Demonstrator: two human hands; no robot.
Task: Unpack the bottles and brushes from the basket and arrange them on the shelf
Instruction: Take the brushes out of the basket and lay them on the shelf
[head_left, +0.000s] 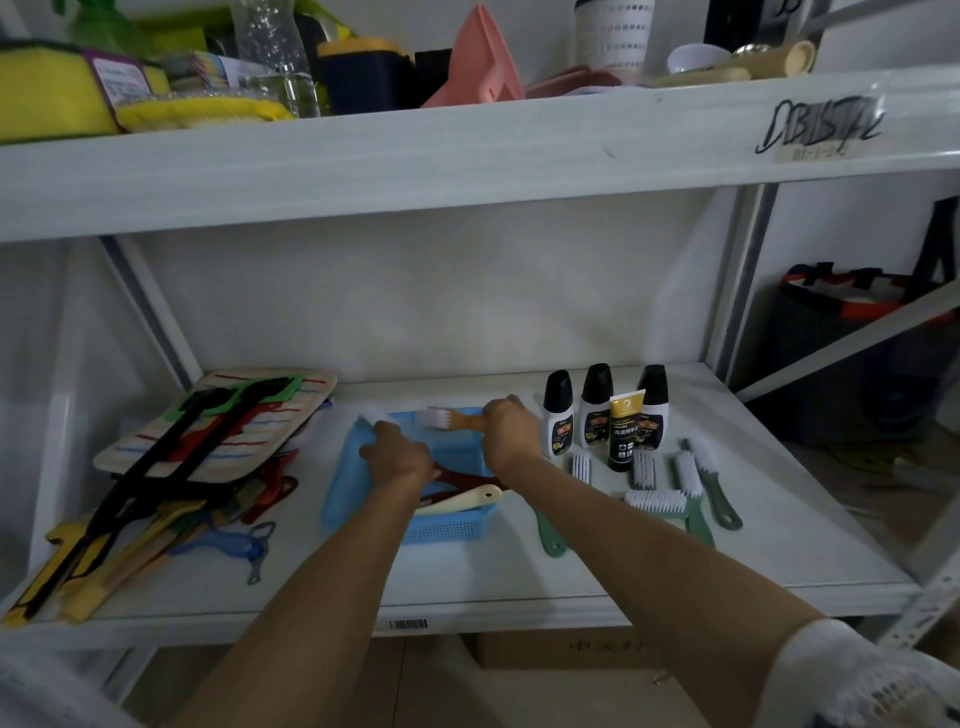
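Brushes: right hand (506, 426) grips an orange-handled one (451, 419), left hand (397, 449) apparently another white-bristled one (375, 414).

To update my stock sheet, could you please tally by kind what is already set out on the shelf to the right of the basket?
Black-capped bottles: 3
Black-and-yellow tube: 1
Brushes, counted by bristle heads: 5
Total: 9
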